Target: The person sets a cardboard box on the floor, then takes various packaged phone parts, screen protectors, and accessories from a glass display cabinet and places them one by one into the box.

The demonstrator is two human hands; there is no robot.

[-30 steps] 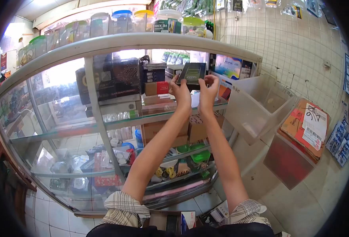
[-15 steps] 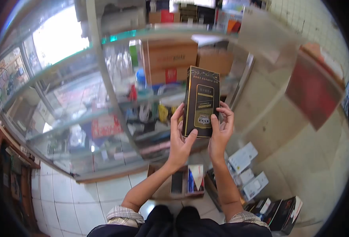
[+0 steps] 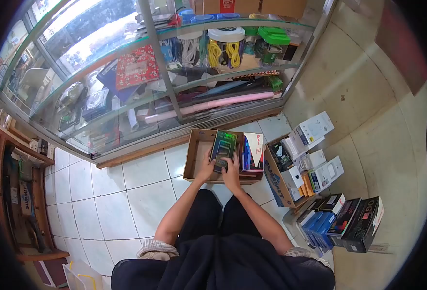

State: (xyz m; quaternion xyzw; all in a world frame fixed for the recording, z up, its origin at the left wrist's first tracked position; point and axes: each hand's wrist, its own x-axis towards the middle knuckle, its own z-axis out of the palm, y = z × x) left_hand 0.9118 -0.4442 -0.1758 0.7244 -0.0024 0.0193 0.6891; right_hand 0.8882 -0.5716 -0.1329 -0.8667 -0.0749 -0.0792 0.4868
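Observation:
A slim dark retail box (image 3: 223, 150), with a greenish sheen along its top, is between my two hands in the open cardboard box (image 3: 192, 153) on the floor. My left hand (image 3: 205, 167) grips its left side, and my right hand (image 3: 231, 173) has its fingers over the lower right part. Whether the slim box rests on the bottom or on something beneath it is hidden. Just right of it in the same cardboard box stand blue and red packages with a white, red-lettered piece (image 3: 255, 147) on top.
A glass display case (image 3: 174, 92) rises in front, holding jars of cables. At the right are a carton of white packages (image 3: 278, 183) and a row of upright boxes (image 3: 356, 224). A wooden shelf (image 3: 3, 179) stands at the left on the tiled floor (image 3: 109, 208).
My hands have come down with the slim box, from chest height in front of the display case to the cardboard box on the floor. My view has tilted downward.

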